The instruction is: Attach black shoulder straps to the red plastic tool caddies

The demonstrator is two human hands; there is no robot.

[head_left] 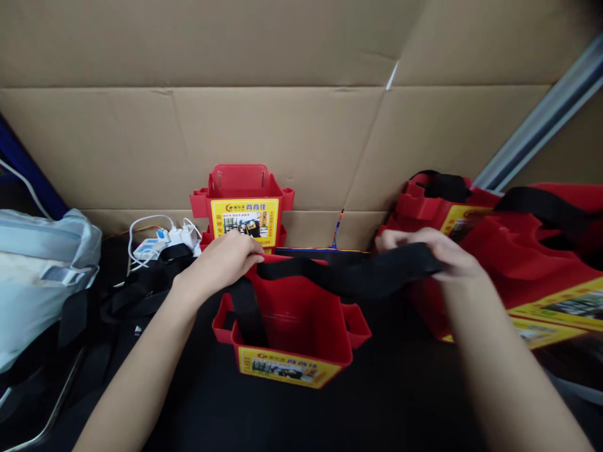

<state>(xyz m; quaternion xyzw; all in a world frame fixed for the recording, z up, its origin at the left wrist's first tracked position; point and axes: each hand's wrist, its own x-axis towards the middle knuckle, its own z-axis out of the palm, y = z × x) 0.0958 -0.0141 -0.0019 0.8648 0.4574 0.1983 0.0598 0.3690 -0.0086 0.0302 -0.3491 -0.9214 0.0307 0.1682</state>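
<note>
A red plastic tool bucket (301, 314) with a yellow label stands in front of me, its open top facing up and small side pockets at both ends. My left hand (235, 254) is closed on its back rim, at the left corner. A black strap (386, 270) runs from that corner out to the right, and its other part hangs down inside the bucket. My right hand (431, 248), blurred by motion, grips the strap and holds it stretched out above the table, to the right of the bucket.
Behind stand red buckets (245, 182) stacked against the cardboard wall (282, 125). Several red buckets with straps (518, 251) crowd the right side. At left lie black straps (136, 295), a white power strip (151, 248) with cables, and a pale grey bag (42, 282).
</note>
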